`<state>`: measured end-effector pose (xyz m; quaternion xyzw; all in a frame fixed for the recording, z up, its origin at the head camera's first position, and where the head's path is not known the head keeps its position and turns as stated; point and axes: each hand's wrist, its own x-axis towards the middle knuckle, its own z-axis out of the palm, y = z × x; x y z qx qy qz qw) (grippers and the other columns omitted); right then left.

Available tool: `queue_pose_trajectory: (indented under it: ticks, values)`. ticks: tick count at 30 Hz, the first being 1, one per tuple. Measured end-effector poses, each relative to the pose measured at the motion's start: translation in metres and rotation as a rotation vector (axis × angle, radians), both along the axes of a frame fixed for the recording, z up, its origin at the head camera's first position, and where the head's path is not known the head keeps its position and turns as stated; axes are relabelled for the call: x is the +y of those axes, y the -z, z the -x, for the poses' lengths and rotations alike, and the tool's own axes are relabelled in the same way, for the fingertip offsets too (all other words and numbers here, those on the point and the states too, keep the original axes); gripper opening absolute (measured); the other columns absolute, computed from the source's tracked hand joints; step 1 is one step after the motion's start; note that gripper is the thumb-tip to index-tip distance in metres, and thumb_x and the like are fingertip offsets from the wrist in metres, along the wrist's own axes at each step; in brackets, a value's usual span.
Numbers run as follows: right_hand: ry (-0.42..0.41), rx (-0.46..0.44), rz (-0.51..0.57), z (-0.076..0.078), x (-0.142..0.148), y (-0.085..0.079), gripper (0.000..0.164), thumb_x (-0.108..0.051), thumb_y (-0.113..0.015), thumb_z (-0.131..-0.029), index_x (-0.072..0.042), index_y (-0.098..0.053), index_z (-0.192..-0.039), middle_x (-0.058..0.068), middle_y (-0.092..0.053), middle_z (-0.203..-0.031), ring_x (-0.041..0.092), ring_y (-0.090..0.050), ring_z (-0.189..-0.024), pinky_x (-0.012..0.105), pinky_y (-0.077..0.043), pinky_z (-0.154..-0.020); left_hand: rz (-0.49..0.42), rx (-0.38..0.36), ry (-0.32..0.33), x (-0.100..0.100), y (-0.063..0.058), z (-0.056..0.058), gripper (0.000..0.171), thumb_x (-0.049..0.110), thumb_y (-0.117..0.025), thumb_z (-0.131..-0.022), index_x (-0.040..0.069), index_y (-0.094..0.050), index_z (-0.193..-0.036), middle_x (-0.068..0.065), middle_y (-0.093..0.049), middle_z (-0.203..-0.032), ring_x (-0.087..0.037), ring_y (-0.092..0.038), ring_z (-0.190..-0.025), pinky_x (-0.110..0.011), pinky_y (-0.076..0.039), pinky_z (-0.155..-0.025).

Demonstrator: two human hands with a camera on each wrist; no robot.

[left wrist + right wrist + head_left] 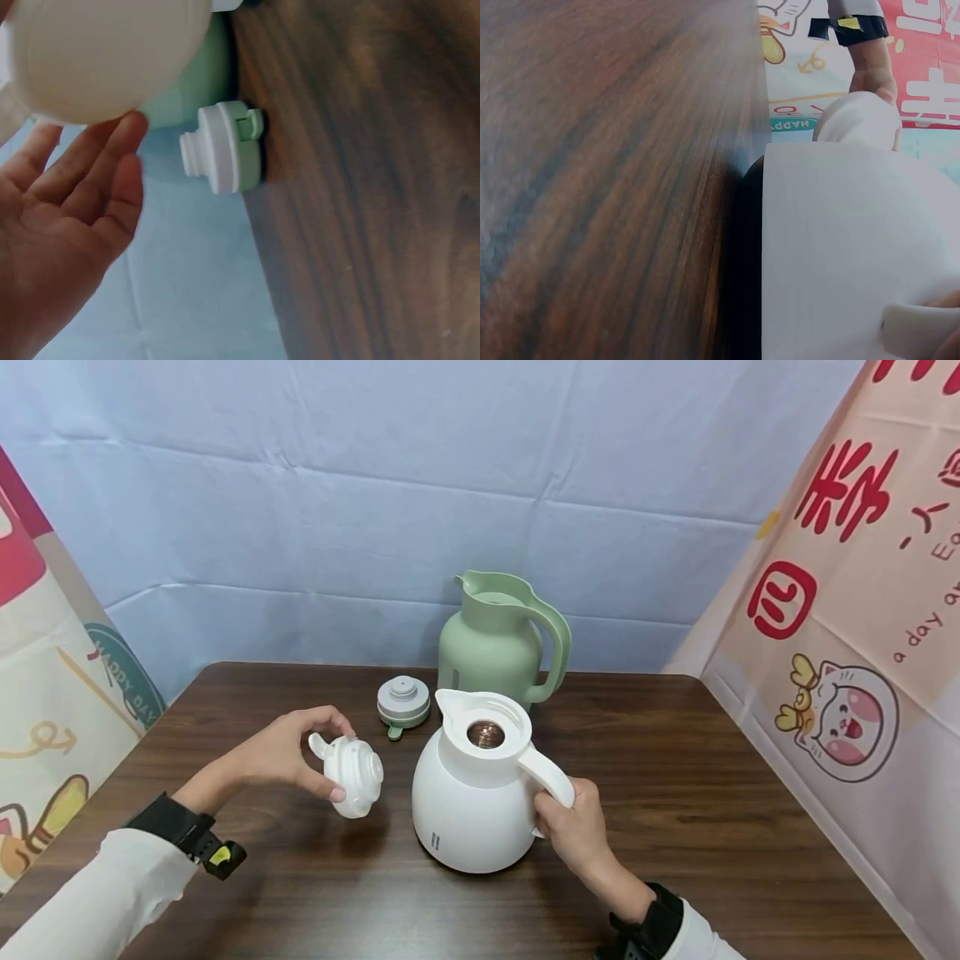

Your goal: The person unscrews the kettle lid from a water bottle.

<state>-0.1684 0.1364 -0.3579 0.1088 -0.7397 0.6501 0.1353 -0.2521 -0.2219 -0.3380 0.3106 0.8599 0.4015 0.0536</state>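
My left hand (296,752) pinches a white jug lid (354,777) between thumb and fingers, tipped on its side above the table, left of the white jug. In the left wrist view the smooth top of the lid (109,56) shows close up. The white thermal jug (476,793) stands upright with its mouth uncovered and a coppery inside showing. My right hand (573,822) grips the jug's handle (551,777) on the right side. The right wrist view shows the jug's wall (840,247) large, with the lid (861,120) beyond it.
Behind the white jug stands a green thermal jug (491,643), its handle to the right. A grey and green lid (403,702) lies upright on the brown wooden table (645,752), left of the green jug. Pale blue cloth (375,527) hangs behind; printed cloths hang at both sides.
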Motion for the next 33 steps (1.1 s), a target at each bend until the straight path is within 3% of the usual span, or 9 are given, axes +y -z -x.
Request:
queue_pose_trajectory:
  ticks: [6, 11, 14, 18, 23, 28, 33]
  values:
    - [0.004, 0.005, -0.008, -0.004, -0.003, -0.007, 0.023, 0.017, -0.045, -0.066, 0.005, -0.044, -0.047, -0.006, -0.038, -0.036, 0.005, -0.036, -0.032, 0.021, -0.030, -0.035, -0.036, 0.030, -0.079, -0.004, 0.015, -0.006, 0.061, 0.033, -0.091, -0.054, 0.016, -0.054, -0.099, -0.002, -0.061, -0.099, -0.017, -0.061, -0.086, -0.034, -0.048, -0.070]
    - [0.016, 0.012, 0.000, 0.006, 0.002, 0.010, 0.025, 0.017, -0.046, -0.066, 0.003, -0.046, -0.046, -0.003, -0.038, -0.035, 0.007, -0.037, -0.031, 0.021, -0.029, -0.035, -0.020, 0.037, -0.104, -0.005, 0.028, -0.010, 0.062, 0.037, -0.090, -0.053, 0.015, -0.050, -0.095, -0.003, -0.059, -0.104, -0.015, -0.063, -0.090, -0.033, -0.049, -0.073]
    - [0.014, 0.020, 0.018, 0.011, 0.005, 0.020, 0.026, 0.016, -0.047, -0.066, 0.001, -0.045, -0.045, -0.002, -0.037, -0.035, 0.008, -0.036, -0.031, 0.021, -0.028, -0.034, 0.019, 0.057, -0.117, -0.005, 0.035, -0.011, 0.064, 0.041, -0.090, -0.051, 0.015, -0.047, -0.091, -0.002, -0.060, -0.104, -0.014, -0.063, -0.091, -0.033, -0.048, -0.074]
    - [0.002, 0.028, 0.038, 0.011, 0.005, 0.021, 0.027, 0.016, -0.046, -0.067, 0.001, -0.043, -0.045, -0.002, -0.036, -0.035, 0.008, -0.034, -0.031, 0.021, -0.027, -0.034, 0.110, 0.095, -0.124, -0.004, 0.044, -0.012, 0.066, 0.048, -0.089, -0.049, 0.014, -0.045, -0.086, 0.000, -0.061, -0.101, -0.014, -0.062, -0.089, -0.034, -0.047, -0.074]
    - [0.007, 0.036, 0.037, 0.011, 0.004, 0.021, 0.026, 0.016, -0.046, -0.066, 0.002, -0.044, -0.045, -0.002, -0.036, -0.035, 0.008, -0.035, -0.031, 0.021, -0.028, -0.034, 0.180, 0.086, -0.132, -0.001, 0.053, -0.013, 0.069, 0.053, -0.088, -0.045, 0.015, -0.044, -0.082, 0.002, -0.060, -0.097, -0.013, -0.060, -0.086, -0.034, -0.046, -0.073]
    - [0.007, 0.031, 0.030, 0.011, 0.004, 0.019, 0.025, 0.016, -0.046, -0.066, 0.003, -0.047, -0.046, -0.001, -0.039, -0.035, 0.010, -0.037, -0.031, 0.022, -0.030, -0.034, 0.203, 0.046, -0.114, -0.001, 0.058, -0.014, 0.073, 0.050, -0.089, -0.044, 0.014, -0.045, -0.089, 0.003, -0.056, -0.091, -0.013, -0.056, -0.079, -0.032, -0.045, -0.068]
    - [0.012, 0.022, 0.024, 0.010, 0.005, 0.019, 0.024, 0.016, -0.047, -0.066, 0.003, -0.047, -0.046, 0.000, -0.039, -0.035, 0.011, -0.038, -0.031, 0.023, -0.030, -0.034, 0.281, 0.031, -0.091, 0.000, 0.062, -0.015, 0.091, 0.049, -0.089, -0.044, 0.006, -0.051, -0.114, 0.000, -0.056, -0.096, -0.014, -0.053, -0.082, -0.034, -0.045, -0.070]
